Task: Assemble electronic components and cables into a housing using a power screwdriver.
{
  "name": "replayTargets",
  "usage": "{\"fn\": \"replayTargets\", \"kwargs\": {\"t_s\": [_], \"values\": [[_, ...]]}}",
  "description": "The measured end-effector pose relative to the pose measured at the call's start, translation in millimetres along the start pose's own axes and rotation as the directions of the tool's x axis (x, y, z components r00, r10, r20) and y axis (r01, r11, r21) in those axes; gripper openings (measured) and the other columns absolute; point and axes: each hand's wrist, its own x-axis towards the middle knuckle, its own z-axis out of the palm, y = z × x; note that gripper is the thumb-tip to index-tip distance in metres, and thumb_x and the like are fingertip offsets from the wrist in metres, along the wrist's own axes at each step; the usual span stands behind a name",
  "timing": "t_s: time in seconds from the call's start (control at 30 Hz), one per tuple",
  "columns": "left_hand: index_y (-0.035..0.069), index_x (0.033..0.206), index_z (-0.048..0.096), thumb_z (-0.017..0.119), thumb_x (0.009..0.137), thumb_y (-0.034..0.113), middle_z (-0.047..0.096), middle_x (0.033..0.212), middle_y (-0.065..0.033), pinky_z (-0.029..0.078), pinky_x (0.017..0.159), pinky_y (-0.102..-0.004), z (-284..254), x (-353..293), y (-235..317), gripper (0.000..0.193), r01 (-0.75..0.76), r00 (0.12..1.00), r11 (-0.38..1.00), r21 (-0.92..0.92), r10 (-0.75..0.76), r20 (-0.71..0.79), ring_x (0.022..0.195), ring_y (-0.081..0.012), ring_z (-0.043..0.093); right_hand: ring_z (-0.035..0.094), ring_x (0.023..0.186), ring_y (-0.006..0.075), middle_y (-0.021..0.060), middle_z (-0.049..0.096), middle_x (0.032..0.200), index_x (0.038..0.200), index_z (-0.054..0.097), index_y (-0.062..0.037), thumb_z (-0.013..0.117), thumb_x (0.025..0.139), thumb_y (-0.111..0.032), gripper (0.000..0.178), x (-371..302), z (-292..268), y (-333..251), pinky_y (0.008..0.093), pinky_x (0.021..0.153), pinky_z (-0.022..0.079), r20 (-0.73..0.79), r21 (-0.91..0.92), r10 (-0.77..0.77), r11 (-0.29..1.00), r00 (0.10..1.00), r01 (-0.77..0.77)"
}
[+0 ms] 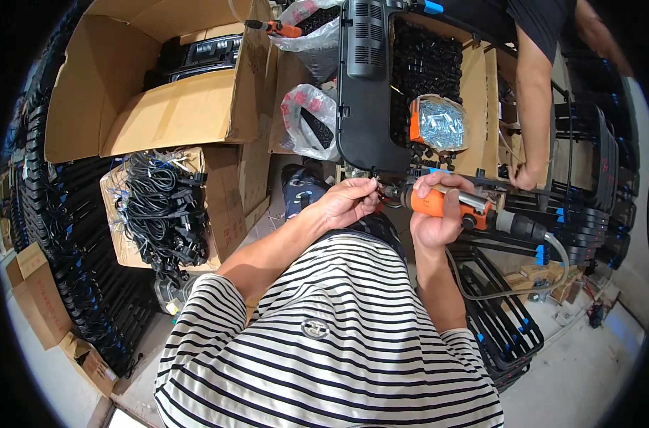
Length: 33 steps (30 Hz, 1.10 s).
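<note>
My right hand point(436, 225) is wrapped round an orange air screwdriver point(428, 202) with a hose at its back end. The tool lies roughly level and its front end points left, toward my left hand point(349, 203). Thumb and forefinger of that hand are pinched together near the tool's tip. What they hold, if anything, is too small to make out. Just beyond my hands lies a long black plastic housing point(365, 107) with vent slots at its far end. Its near edge comes close to my left fingertips.
An open carton point(175, 118) with black parts stands at the far left, above bundled black power cables point(164, 207). Small metal pieces fill an orange box point(438, 123). Another person's arm point(535, 107) reaches in at the right. Black frames point(499, 307) and a grey hose point(510, 294) lie below.
</note>
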Motion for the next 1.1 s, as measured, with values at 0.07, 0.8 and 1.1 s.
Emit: {"fn": "replayTargets", "kwargs": {"t_s": [0.07,0.8,1.1], "values": [[0.005,0.095,0.065,0.066,0.091,0.027,0.059,0.076,-0.0019,0.039,0.061,-0.0225,-5.8,2.0,1.6,0.023,0.050,0.997,0.996,-0.078,-0.046,0.056,0.066,-0.0107,0.049,0.056,0.070,0.0201,0.0159,0.061,0.091,0.102,0.051,-0.0023,0.056,0.093,-0.023,0.023,-0.7,5.1,4.1,0.0372,0.070,0.047,0.027,-0.027,-0.030,0.999,0.999,0.031],[-0.001,0.117,0.058,0.052,0.099,0.013,0.066,0.094,-0.0089,0.052,0.072,-0.0253,-30.2,-35.7,15.2,0.024,-0.058,0.926,0.849,0.525,0.242,-0.290,0.079,-0.0125,0.062,0.056,0.070,0.0172,0.0151,0.060,0.086,0.098,0.049,-0.0013,0.059,0.083,-0.004,0.018,11.0,5.7,66.8,0.0316,0.067,0.050,0.282,-0.366,0.070,0.930,0.957,0.040],[0.001,0.107,0.063,0.060,0.096,0.014,0.067,0.087,-0.0052,0.051,0.068,-0.0233,-21.9,-37.4,27.5,0.018,-0.110,0.915,0.844,0.524,0.292,-0.278,0.073,-0.0106,0.060,0.056,0.069,0.0167,0.0153,0.061,0.085,0.097,0.050,-0.0010,0.060,0.083,-0.003,0.017,8.6,4.9,72.1,0.0309,0.066,0.050,0.252,-0.385,0.083,0.923,0.964,0.021]]}}
